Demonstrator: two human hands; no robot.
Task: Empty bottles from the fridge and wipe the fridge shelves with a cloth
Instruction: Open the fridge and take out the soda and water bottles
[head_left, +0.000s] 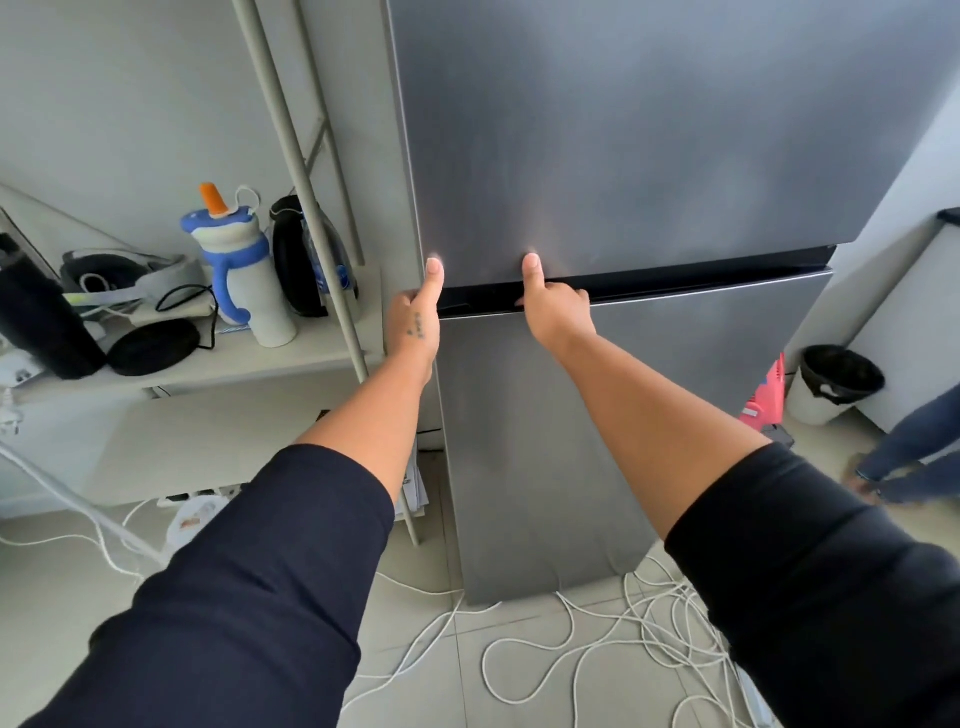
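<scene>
Entry: tall brushed-steel two-door fridge (649, 156) stood shut, directly ahead of the person. Both arms were extended toward it, dark sleeves pushed up past the forearms. The bottles named in the task were not in view, presumably behind the doors. No cloth was visible either. The key relation was at the dark horizontal handle recess (717, 270) between the upper door (623, 130) and the lower door (561, 457). Its long axis ran left to right across the fridge front, level with the knuckles of both hands. The left hand (413, 322) gripped at the left corner of the upper door, fingers curled around its bottom edge and thumb pressed flat and upright on the steel face. The right hand (558, 312) gripped just beside it, further toward the door's middle. Its fingers were hooked up into the recess and mostly hidden, its thumb likewise pointing up against the face. Both hands thus clasped the lower lip of the upper door from beneath. The hinge side could not be seen. Judgement: with the left hand at the outer left corner, the door probably swings from that edge, so the pull should go toward the body with the left hand leading. Task progress judged as the very start, nothing emptied or wiped. Nearby: a blue-and-white plastic bottle with an orange spout (244, 265) on the pale side shelf (291, 353), and loose white cords (597, 649) on the tiled floor at the fridge foot, a possible trip risk when stepping back.
</scene>
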